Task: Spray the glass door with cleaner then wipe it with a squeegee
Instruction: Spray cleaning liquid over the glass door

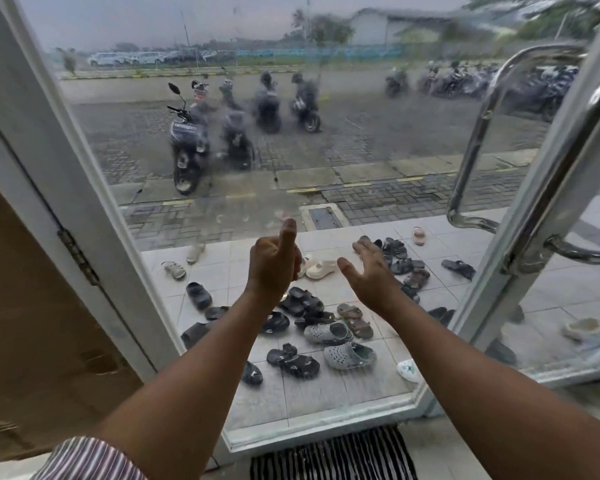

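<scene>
The glass door (pixel 361 140) fills the view in its white frame. Its upper half is hazy with wet film and droplets, while the lower part looks clearer. My left hand (pixel 274 268) is raised close to the pane at mid-height with its back toward me, fingers curled in and one digit pointing straight up. I see nothing in it. My right hand (pixel 371 271) hovers beside it, fingers spread and relaxed, holding nothing. No spray bottle or squeegee is in view.
A curved steel door handle (pixel 565 188) stands at the right edge of the door. A brown panel (pixel 32 306) and a hinge (pixel 78 258) are on the left. A striped doormat (pixel 333 455) lies at the threshold. Outside are several sandals (pixel 326 332) on tiles and parked scooters (pixel 187 143).
</scene>
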